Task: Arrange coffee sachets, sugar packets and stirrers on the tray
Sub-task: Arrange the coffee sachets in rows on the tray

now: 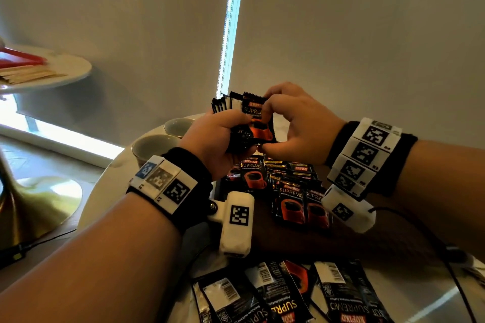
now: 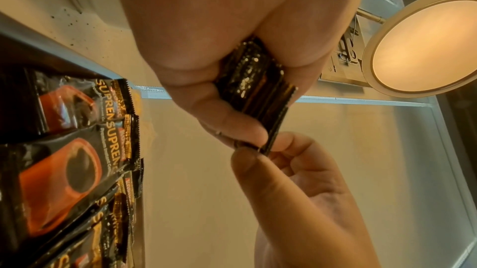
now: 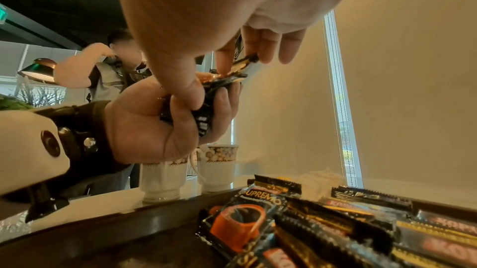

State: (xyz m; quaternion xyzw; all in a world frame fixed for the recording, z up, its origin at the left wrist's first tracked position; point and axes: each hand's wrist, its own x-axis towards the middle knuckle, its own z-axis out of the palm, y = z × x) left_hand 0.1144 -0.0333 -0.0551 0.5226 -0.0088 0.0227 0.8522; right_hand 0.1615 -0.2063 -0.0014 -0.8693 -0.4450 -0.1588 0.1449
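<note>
1. Above the dark brown tray (image 1: 237, 223), in the head view, the left hand (image 1: 215, 136) grips a fanned stack of black foil coffee sachets (image 1: 237, 110) in its curled fingers. The right hand (image 1: 294, 123) pinches the front sachet with the orange cup print (image 1: 258, 123) between thumb and forefinger, at its top and bottom edges.
2. On the tray's far half lie overlapping rows of the same black sachets (image 1: 288, 191). More sachets lie face down (image 1: 288, 294) on the white round table (image 1: 105, 191) at its near edge. Two white cups (image 1: 154, 148) stand by the tray's far left corner. A second white round table (image 1: 65, 65) at far left carries pale wooden stirrers (image 1: 29, 75) and something red, blurred.
3. From the left wrist view, the left hand (image 2: 232, 47) closes round the stack (image 2: 255, 88), and the right hand's (image 2: 304, 190) thumb and forefinger nip the edge of one sachet. Laid sachets (image 2: 72, 160) fill the tray at left.
4. From the right wrist view, the right hand (image 3: 219, 27) pinches the front sachet (image 3: 240, 66), while the left hand (image 3: 160, 125) clasps the stack (image 3: 204, 117). Below, sachets (image 3: 309, 227) rest in the tray (image 3: 103, 231), the two cups (image 3: 191, 174) just beyond its far edge.
</note>
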